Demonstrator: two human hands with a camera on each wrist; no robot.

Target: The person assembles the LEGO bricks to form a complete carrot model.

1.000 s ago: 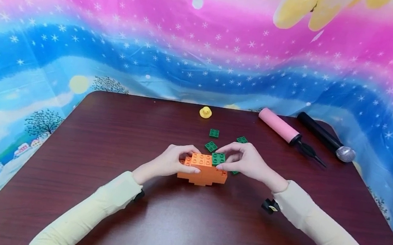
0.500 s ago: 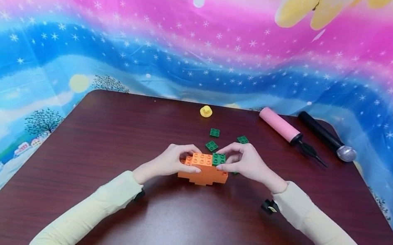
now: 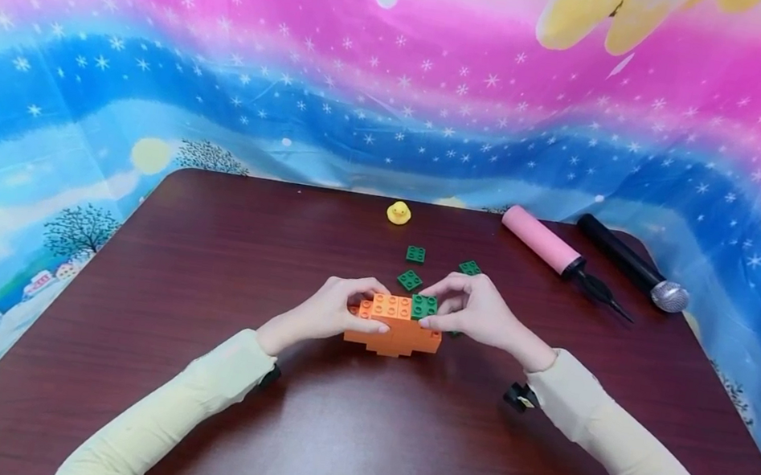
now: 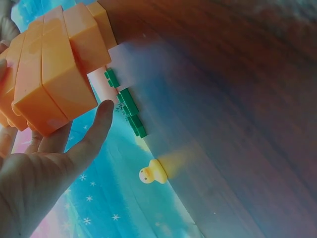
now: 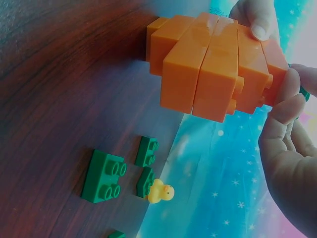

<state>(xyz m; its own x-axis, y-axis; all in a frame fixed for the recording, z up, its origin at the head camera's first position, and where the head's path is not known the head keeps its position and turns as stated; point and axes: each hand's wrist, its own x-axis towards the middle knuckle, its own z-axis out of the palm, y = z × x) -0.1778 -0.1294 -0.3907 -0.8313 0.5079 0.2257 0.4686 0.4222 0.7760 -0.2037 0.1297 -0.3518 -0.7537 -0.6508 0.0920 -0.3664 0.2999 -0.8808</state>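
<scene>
A stepped build of orange toy building bricks (image 3: 391,338) stands at the middle of the table in the head view, narrower at its bottom. My left hand (image 3: 324,312) grips its left side, thumb along the front and fingers behind. On the top row, at the right end of the orange studs, sits a green brick (image 3: 424,307). Thumb and fingers of my right hand (image 3: 482,313) pinch that green brick. In the right wrist view the green brick (image 5: 305,93) is mostly hidden behind the fingers, and stacked layers of the orange build (image 5: 198,64) show side-on.
Several loose green bricks (image 3: 415,254) lie beyond the build, one partly hidden by my right hand. Farther back sits a yellow toy duck (image 3: 398,212). A pink hand pump (image 3: 542,241) and a black microphone (image 3: 629,260) lie at the back right. A patterned cloth hangs behind the table.
</scene>
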